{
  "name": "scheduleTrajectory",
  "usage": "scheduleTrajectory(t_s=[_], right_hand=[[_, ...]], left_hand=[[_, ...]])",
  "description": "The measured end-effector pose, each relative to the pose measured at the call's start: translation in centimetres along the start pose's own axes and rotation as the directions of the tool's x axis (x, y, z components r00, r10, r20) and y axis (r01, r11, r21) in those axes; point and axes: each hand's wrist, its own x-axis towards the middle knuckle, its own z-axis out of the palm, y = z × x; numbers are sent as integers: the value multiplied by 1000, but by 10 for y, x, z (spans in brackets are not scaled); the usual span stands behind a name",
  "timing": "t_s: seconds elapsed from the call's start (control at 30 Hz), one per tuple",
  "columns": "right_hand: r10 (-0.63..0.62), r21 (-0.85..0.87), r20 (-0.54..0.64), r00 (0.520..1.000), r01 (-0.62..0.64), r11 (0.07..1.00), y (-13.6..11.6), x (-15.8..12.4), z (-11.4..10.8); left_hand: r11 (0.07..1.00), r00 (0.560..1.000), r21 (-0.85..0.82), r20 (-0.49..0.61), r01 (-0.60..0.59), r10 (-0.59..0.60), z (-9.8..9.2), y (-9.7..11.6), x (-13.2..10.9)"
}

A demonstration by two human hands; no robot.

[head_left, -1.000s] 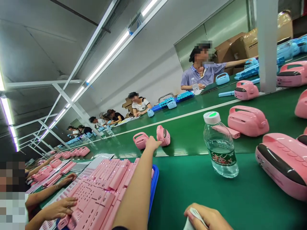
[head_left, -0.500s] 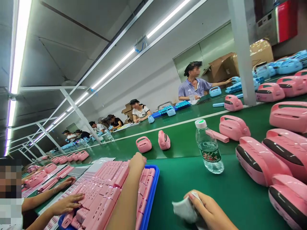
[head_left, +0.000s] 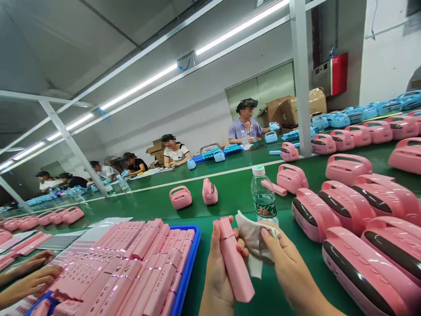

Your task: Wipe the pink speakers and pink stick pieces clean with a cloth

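Note:
My left hand (head_left: 217,276) is wrapped round a pink plastic bar (head_left: 236,265), long and square-edged, with a seam near its upper end. Close beside it, my right hand (head_left: 291,259) pinches a crumpled white cloth (head_left: 253,235), one flap of which hangs down. The cloth is next to the bar; whether they touch I cannot tell. To the left, a blue tray (head_left: 190,259) holds rows of similar pink bars (head_left: 131,259), some stacked high.
Behind my right hand stands a clear water bottle (head_left: 263,193). Pink handled speaker-like cases (head_left: 371,259) crowd the right side of the green table (head_left: 197,215). At far left, a neighbour's hands (head_left: 36,276) rest by the tray. Co-workers (head_left: 246,120) sit across the table.
My left hand has come from the tray to the front of me, now holding a pink bar. My right hand has raised the cloth beside it. The view has swung right.

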Motion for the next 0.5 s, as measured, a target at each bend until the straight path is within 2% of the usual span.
scheduleTrajectory(t_s=[0.1, 0.2, 0.27, 0.33, 0.4, 0.43, 0.47, 0.5], right_hand=[[-199, -212, 36, 979, 202, 956, -10, 2, -4], [-335, -499, 231, 913, 407, 765, -9, 7, -9], [-383, -601, 431, 817, 577, 553, -6, 10, -12], [-416, -589, 623, 663, 747, 308, -3, 8, -12], [-395, -502, 766, 508, 856, 127, 1, 2, -8], [-376, -451, 811, 449, 888, 88, 3, -4, -5], [-365, -405, 836, 409, 910, 90, 7, -10, -3], [-383, -393, 825, 415, 909, 138, 12, -17, 0]], left_hand=[[987, 993, 157, -115, 19, -1, -7, -12, 3], [980, 987, 190, -156, 54, -24, -8, -19, 2], [994, 995, 91, -82, 65, -58, -7, -21, -1], [995, 995, -37, -8, 97, -98, -5, -18, -4], [981, 989, -133, -35, 138, -144, -3, -10, -6], [975, 982, -158, -77, 159, -173, -3, -4, -7], [968, 970, -170, -124, 187, -209, -4, 3, -7], [961, 958, -173, -155, 215, -242, -5, 10, -7]])
